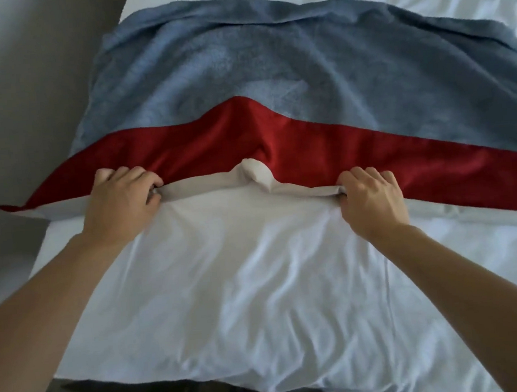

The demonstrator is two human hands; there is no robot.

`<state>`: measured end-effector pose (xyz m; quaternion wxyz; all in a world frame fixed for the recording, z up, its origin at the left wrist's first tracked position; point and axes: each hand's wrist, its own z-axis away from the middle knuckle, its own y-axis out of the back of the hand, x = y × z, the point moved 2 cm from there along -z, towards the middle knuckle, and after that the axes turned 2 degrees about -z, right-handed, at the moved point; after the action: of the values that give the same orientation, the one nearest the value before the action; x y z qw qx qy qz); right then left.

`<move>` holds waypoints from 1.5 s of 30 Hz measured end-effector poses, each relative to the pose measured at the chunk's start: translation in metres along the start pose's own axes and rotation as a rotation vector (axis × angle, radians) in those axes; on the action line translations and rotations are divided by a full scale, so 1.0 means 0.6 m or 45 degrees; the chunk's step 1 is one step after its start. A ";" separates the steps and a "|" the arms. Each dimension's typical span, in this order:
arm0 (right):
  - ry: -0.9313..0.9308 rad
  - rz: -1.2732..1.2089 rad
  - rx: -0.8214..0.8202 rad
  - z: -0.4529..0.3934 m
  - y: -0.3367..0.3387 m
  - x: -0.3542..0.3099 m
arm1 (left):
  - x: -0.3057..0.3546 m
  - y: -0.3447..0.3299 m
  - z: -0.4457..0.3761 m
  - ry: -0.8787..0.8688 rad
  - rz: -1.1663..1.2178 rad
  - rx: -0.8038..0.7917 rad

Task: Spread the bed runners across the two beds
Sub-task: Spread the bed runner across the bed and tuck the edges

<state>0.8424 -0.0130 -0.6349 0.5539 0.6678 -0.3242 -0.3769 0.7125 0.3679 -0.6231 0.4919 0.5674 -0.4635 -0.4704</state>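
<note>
both hands grip the near edge of the runner (278, 145), a red band with a grey-blue field beyond it, lying across the white bed (242, 288). the left hand (120, 205) is curled shut on the pale hem at the left, fingers folded round a roll of cloth; the right hand (370, 200) is clenched the same way on the hem further right. between them the hem (256, 177) bunches into a raised knot and the red above it humps up, so the cloth is slack in the middle. the runner's left corner (10, 208) hangs past the bed's left side, over the floor (16, 121), while its right end runs out of frame, so i cannot tell how far it reaches there. its far edge (238, 16) is rumpled and wavy against the sheet. the step looks like pulling the near edge straight and setting the runner square. to do it well, i would draw both fists apart along the hem until the middle knot flattens, then pull evenly toward the near side so the red band lies in one straight line instead of sagging at either end. keep the pull low and close to the sheet, so the sheet's own creases are not dragged up with it. the overhang at the left probably needs matching against the right side, and the far edge wants smoothing afterwards.
</note>
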 end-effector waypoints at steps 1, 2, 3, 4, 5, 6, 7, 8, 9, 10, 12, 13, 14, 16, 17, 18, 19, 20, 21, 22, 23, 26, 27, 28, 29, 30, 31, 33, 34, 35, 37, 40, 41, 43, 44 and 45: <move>-0.022 0.002 -0.007 0.002 -0.003 -0.002 | -0.004 -0.002 0.001 -0.014 0.005 0.002; -0.037 0.001 -0.013 0.009 -0.004 -0.006 | -0.008 -0.005 0.003 -0.032 0.008 0.000; -0.052 0.008 -0.007 0.018 -0.002 -0.009 | -0.012 -0.008 0.006 -0.061 0.008 0.005; -0.067 0.020 0.009 0.028 0.000 -0.012 | -0.017 -0.012 0.007 -0.098 0.000 0.021; -0.080 0.024 0.021 0.038 0.003 -0.014 | -0.022 -0.014 0.008 -0.129 -0.012 0.035; -0.092 0.027 0.020 0.047 0.005 -0.016 | -0.027 -0.015 0.009 -0.146 -0.019 0.034; -0.099 0.033 0.013 0.055 0.007 -0.017 | -0.033 -0.016 0.013 -0.149 -0.015 0.028; -0.107 0.041 0.012 0.062 0.009 -0.018 | -0.040 -0.017 0.018 -0.136 -0.004 0.028; -0.119 0.051 0.010 0.068 0.010 -0.018 | -0.049 -0.018 0.025 -0.117 0.005 0.035; -0.130 0.062 0.004 0.075 0.010 -0.019 | -0.060 -0.018 0.034 -0.097 0.008 0.043; -0.124 0.086 0.011 0.091 0.007 -0.022 | -0.084 -0.018 0.059 -0.073 -0.003 0.077; -0.119 0.092 0.015 0.100 0.006 -0.026 | -0.092 -0.017 0.074 -0.075 -0.013 0.091; -0.116 0.092 0.013 0.109 0.004 -0.031 | -0.096 -0.016 0.088 -0.078 -0.018 0.094; -0.113 0.076 0.016 0.123 0.002 -0.042 | -0.095 -0.014 0.115 -0.069 -0.019 0.091; -0.115 0.068 0.023 0.130 0.002 -0.047 | -0.092 -0.015 0.128 -0.050 -0.019 0.089; -0.121 0.060 0.031 0.138 0.003 -0.051 | -0.090 -0.017 0.140 -0.024 -0.019 0.087; -0.127 0.048 0.037 0.145 0.004 -0.054 | -0.089 -0.018 0.151 0.000 -0.016 0.089; -0.129 0.032 0.041 0.152 0.005 -0.058 | -0.089 -0.019 0.161 0.018 -0.012 0.094; -0.127 0.014 0.041 0.159 0.007 -0.060 | -0.089 -0.019 0.170 0.032 -0.005 0.100; -0.126 0.000 0.033 0.165 0.010 -0.063 | -0.089 -0.019 0.178 0.042 0.000 0.106; -0.128 -0.007 0.017 0.173 0.012 -0.068 | -0.088 -0.017 0.186 0.048 0.000 0.110; -0.164 0.009 -0.052 0.200 0.019 -0.079 | -0.089 -0.012 0.209 0.058 0.006 0.119; -0.173 0.012 -0.078 0.207 0.022 -0.082 | -0.089 -0.008 0.219 0.065 0.001 0.117; -0.176 0.012 -0.105 0.212 0.025 -0.088 | -0.090 -0.003 0.228 0.068 -0.007 0.118; -0.171 0.012 -0.128 0.213 0.028 -0.095 | -0.089 0.002 0.232 0.064 -0.010 0.116; -0.147 0.006 -0.146 0.209 0.030 -0.108 | -0.087 0.006 0.231 0.054 -0.008 0.112; -0.102 -0.009 -0.161 0.203 0.030 -0.125 | -0.085 0.011 0.226 0.038 -0.004 0.104; 0.024 -0.054 -0.174 0.180 0.026 -0.176 | -0.085 0.018 0.210 0.036 0.032 0.081; 0.084 -0.078 -0.169 0.164 0.021 -0.207 | -0.089 0.020 0.202 0.033 0.057 0.057; 0.136 -0.106 -0.153 0.146 0.016 -0.240 | -0.094 0.023 0.195 0.015 0.084 0.034; 0.213 -0.168 -0.133 0.110 0.004 -0.311 | -0.104 0.025 0.196 -0.052 0.116 0.023; 0.293 -0.234 -0.153 0.071 -0.016 -0.418 | -0.130 0.018 0.213 0.011 0.049 0.037; 0.323 -0.246 -0.169 0.063 -0.022 -0.451 | -0.140 0.016 0.219 0.075 0.034 0.034; 0.380 -0.241 -0.217 0.049 -0.036 -0.506 | -0.159 0.013 0.222 0.162 0.032 0.043; 0.404 -0.224 -0.241 0.042 -0.044 -0.528 | -0.165 0.012 0.221 0.176 0.036 0.061; 0.418 -0.203 -0.255 0.036 -0.051 -0.546 | -0.168 0.012 0.218 0.173 0.042 0.087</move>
<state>0.6587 0.2607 -0.6200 0.6314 0.6853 -0.1366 -0.3361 0.5694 0.4511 -0.6175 0.5102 0.6068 -0.4540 -0.4067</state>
